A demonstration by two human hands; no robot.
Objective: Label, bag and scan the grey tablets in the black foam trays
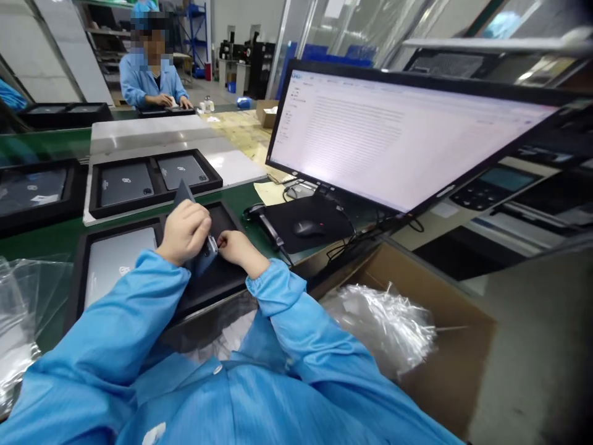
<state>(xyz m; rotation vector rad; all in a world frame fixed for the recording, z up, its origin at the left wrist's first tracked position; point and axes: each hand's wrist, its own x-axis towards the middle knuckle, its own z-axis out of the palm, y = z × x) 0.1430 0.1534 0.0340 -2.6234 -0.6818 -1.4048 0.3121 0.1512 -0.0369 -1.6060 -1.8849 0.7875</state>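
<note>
A dark blue-grey tablet (184, 193) stands steeply tilted over the right compartment of a black two-compartment tray (234, 275). My left hand (184, 232) is wrapped round the tablet, with its camera corner showing below the fingers. At that near edge my right hand (237, 248) is closed in a pinch. Whatever lies between its fingertips is too small to make out. In the tray's left compartment rests another tablet (118, 256), back side up with a pale logo.
Behind are more trays of tablets (126, 180). To the right are a barcode scanner (271, 228), a mouse (309, 228) and a monitor (370, 142). A cardboard box (445, 321) holds clear plastic (384, 321). A co-worker (155, 77) sits across, hands on a tray.
</note>
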